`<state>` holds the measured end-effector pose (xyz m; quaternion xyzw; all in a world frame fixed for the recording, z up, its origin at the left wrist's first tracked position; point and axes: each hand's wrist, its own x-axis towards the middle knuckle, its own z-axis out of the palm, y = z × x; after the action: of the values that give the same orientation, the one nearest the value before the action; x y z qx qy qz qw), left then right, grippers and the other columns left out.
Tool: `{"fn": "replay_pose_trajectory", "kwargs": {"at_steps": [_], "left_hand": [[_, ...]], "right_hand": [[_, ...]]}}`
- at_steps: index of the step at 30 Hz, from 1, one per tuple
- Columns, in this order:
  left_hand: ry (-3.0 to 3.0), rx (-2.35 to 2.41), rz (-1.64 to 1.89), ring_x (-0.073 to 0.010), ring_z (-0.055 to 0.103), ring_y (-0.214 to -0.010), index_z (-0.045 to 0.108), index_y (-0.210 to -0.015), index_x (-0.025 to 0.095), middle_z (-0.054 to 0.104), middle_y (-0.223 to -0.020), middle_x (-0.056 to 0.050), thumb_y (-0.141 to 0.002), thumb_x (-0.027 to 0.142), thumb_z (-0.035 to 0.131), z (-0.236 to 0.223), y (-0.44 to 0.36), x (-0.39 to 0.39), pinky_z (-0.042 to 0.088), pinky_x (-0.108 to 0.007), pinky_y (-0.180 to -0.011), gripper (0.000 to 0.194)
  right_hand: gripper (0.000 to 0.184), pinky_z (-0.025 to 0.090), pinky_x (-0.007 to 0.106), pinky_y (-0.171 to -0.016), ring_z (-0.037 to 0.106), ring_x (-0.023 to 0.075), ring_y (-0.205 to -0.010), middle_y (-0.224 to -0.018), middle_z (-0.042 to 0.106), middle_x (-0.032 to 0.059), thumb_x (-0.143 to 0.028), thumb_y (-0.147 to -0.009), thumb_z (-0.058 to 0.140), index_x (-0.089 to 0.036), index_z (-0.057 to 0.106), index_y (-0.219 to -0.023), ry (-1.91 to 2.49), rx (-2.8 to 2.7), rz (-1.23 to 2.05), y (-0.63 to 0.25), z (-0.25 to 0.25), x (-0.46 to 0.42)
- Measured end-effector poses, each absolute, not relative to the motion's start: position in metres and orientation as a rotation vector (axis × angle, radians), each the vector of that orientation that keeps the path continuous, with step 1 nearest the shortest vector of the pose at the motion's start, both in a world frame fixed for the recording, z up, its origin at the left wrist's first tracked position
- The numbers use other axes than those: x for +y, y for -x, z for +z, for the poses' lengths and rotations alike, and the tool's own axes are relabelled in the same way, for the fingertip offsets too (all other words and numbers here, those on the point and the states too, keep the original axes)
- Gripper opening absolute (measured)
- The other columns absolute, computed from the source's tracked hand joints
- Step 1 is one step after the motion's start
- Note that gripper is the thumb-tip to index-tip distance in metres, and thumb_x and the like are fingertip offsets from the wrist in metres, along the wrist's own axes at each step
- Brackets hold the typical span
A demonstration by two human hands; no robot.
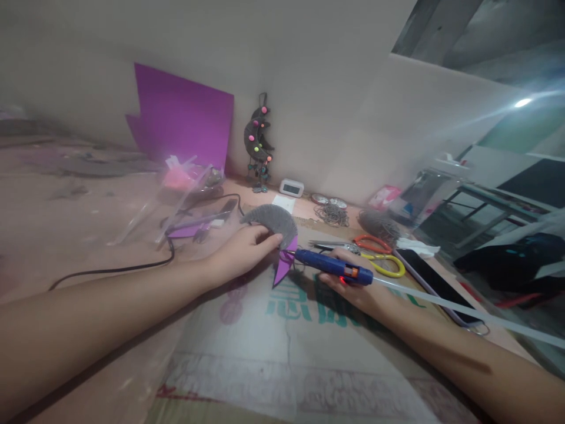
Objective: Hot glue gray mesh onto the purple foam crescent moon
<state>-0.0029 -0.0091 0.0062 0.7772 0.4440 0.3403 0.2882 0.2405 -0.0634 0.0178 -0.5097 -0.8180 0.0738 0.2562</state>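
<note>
My left hand [249, 247] pinches a crescent moon shape [276, 218] between thumb and fingers. Grey yarn covers most of the crescent, while its lower tip [283, 269] shows bare purple. In my right hand [342, 277] is a blue hot glue gun [322, 263] with a small red light lit. A long clear glue stick [432, 300] sticks out of its back. The gun's nozzle touches or nearly touches the purple tip, just below the yarn's edge; the exact contact cannot be made out. Under both hands lies a printed sheet [247, 359].
Scissors with orange and yellow handles [386, 265], a phone [435, 282] and grey yarn [377, 224] lie at the right. A white digital clock [292, 188] and a decorated moon hanging [256, 138] stand by the wall. Purple sheets [185, 112] lean at the left, and a black cord [119, 270] crosses the table.
</note>
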Motion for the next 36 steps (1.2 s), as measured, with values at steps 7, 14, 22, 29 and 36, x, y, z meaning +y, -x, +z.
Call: {"fn": "replay_pose_trajectory", "kwargs": {"at_steps": [7, 14, 22, 29, 36], "left_hand": [[-2.061, 1.180, 0.918, -0.0144, 0.050, -0.052, 0.052, -0.057, 0.019, 0.051, -0.054, 0.000, -0.086, 0.052, 0.042, 0.0066, 0.0024, -0.0095, 0.035, -0.027, -0.047, 0.045], [-2.000, 1.196, 0.892, -0.0141, 0.050, -0.051, 0.054, -0.058, 0.019, 0.053, -0.053, 0.000, -0.085, 0.053, 0.043, 0.0079, 0.0040, -0.0088, 0.036, -0.026, -0.047, 0.045], [-1.957, 1.192, 0.881, -0.0132, 0.050, -0.052, 0.054, -0.060, 0.017, 0.055, -0.057, 0.000, -0.085, 0.055, 0.042, 0.0039, 0.0041, -0.0055, 0.036, -0.025, -0.047, 0.047], [-1.960, 1.177, 0.874, -0.0135, 0.051, -0.054, 0.054, -0.060, 0.017, 0.055, -0.058, 0.000, -0.085, 0.055, 0.042, 0.0030, 0.0039, -0.0051, 0.036, -0.025, -0.049, 0.047], [-1.958, 1.167, 0.877, -0.0138, 0.051, -0.055, 0.055, -0.062, 0.017, 0.056, -0.060, 0.000, -0.085, 0.055, 0.042, 0.0021, 0.0043, -0.0056, 0.036, -0.026, -0.050, 0.047]], "right_hand": [[0.032, 0.038, 0.025, -0.053, 0.049, 0.0142, -0.058, -0.064, 0.055, 0.0004, -0.051, -0.078, 0.058, -0.020, 0.054, -0.072, 1.340, -2.246, 0.147, -0.2413, 0.0148, -0.0611], [0.030, 0.040, 0.028, -0.053, 0.051, 0.0162, -0.059, -0.064, 0.055, 0.0015, -0.050, -0.079, 0.058, -0.021, 0.054, -0.073, 1.419, -2.186, 0.134, -0.2422, 0.0147, -0.0618], [0.033, 0.039, 0.029, -0.051, 0.049, 0.0166, -0.055, -0.057, 0.051, 0.0008, -0.050, -0.079, 0.056, -0.022, 0.048, -0.065, 1.395, -2.149, 0.056, -0.2387, 0.0209, -0.0606], [0.036, 0.040, 0.029, -0.051, 0.050, 0.0164, -0.055, -0.061, 0.053, 0.0021, -0.053, -0.077, 0.056, -0.020, 0.050, -0.064, 1.453, -2.097, 0.095, -0.2414, 0.0201, -0.0586], [0.033, 0.040, 0.027, -0.053, 0.051, 0.0161, -0.059, -0.065, 0.056, 0.0027, -0.052, -0.076, 0.059, -0.020, 0.054, -0.069, 1.472, -2.052, 0.105, -0.2434, 0.0201, -0.0589]]}}
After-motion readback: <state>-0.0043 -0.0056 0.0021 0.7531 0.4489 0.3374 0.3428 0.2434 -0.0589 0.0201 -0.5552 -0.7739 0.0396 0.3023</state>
